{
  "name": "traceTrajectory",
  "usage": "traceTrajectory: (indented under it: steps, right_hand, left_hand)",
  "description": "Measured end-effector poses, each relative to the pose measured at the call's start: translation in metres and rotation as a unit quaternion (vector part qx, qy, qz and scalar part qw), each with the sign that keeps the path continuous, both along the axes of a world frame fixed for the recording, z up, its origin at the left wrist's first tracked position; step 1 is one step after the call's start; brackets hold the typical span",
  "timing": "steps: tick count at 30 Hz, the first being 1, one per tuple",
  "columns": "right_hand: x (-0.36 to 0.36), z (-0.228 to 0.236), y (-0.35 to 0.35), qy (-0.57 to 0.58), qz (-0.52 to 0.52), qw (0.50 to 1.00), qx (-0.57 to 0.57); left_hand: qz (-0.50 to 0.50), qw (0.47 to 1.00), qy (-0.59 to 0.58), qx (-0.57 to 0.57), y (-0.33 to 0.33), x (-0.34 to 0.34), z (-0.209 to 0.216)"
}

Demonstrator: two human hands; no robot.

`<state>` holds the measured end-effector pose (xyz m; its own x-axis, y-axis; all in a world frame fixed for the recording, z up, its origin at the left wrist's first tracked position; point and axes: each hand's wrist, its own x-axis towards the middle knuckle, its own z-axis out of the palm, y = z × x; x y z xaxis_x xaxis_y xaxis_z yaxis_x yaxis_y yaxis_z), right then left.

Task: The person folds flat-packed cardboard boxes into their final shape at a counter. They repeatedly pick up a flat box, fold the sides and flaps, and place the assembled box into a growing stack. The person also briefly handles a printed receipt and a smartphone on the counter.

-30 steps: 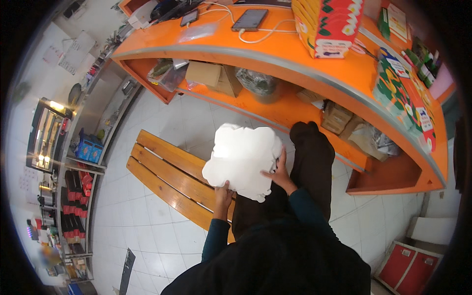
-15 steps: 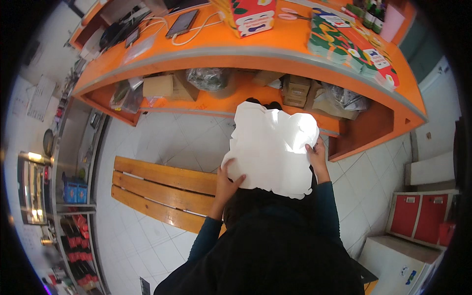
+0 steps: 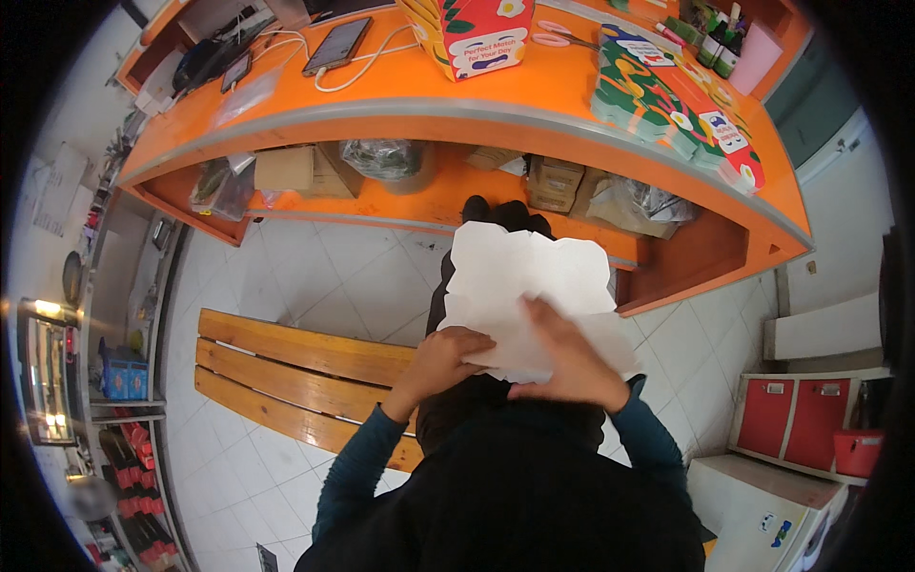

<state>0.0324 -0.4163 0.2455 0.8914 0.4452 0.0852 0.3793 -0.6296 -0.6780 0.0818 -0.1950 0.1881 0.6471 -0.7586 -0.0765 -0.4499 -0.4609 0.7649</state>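
A white die-cut cardboard box blank (image 3: 524,262) with scalloped edges lies over my lap. Its near part slopes at a crease, and the near right corner looks blurred. My left hand (image 3: 443,362) grips its near left edge, fingers on top and the thumb out of sight. Over the near part reaches my right hand (image 3: 572,362), smeared by motion, its fingers stretched forward and its thumb apart toward the left. Whether the right palm presses on the cardboard cannot be told.
Ahead stands an orange counter (image 3: 315,110) with a folded printed box (image 3: 486,43), a stack of printed box blanks (image 3: 658,95), scissors (image 3: 562,36) and a phone (image 3: 338,46). Its lower shelf holds cartons (image 3: 553,181). A wooden bench (image 3: 305,372) is at my left, red drawers (image 3: 791,415) at right.
The blank has lowered and tilted onto my lap. My right hand has left its right edge and swung left across its near part. My left hand has moved slightly along the near left edge.
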Motion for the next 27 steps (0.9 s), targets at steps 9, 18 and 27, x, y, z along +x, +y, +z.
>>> traceTrajectory:
  steps: [9,18,27]
  right_hand:
    - [0.019,0.064,-0.008,0.038,-0.005,0.978,0.204]
    - [0.035,0.07,-0.014,0.126,-0.067,0.893,0.427]
    - [0.049,0.063,-0.026,0.139,-0.01,0.887,0.441]
  left_hand:
    - [0.306,0.856,0.004,-0.416,-0.032,0.023,0.059]
    - [0.225,0.861,-0.096,-0.446,-0.063,0.038,0.113]
    - [0.203,0.845,-0.075,-0.489,-0.056,0.032,0.137]
